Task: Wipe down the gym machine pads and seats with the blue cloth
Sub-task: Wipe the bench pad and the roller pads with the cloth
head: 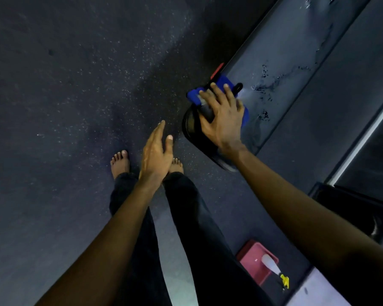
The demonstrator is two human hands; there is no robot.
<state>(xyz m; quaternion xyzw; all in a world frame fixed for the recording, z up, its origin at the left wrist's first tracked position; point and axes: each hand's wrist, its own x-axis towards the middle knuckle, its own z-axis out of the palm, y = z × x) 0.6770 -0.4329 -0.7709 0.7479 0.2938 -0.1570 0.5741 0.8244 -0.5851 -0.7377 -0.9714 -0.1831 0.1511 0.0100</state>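
A bottle point(271, 265) is seen lying in a red tray point(250, 263), nearest. The left hand point(156, 155) is held open and empty above the feet. The cloth point(222, 81) is pressed flat onto a black pad point(195, 131) by the spread right hand point(223, 115). Wiping is judged underway, with other pads unseen. Beyond lies a wet-streaked platform point(296, 51); the pad is unobstructed.

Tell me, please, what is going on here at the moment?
A person is wiping a gym machine. Their right hand lies spread on the blue cloth and presses it onto a black pad. The left hand is open and holds nothing, out in front over the dark floor. Lower right, a red tray holds a white spray bottle lying on its side, untouched.
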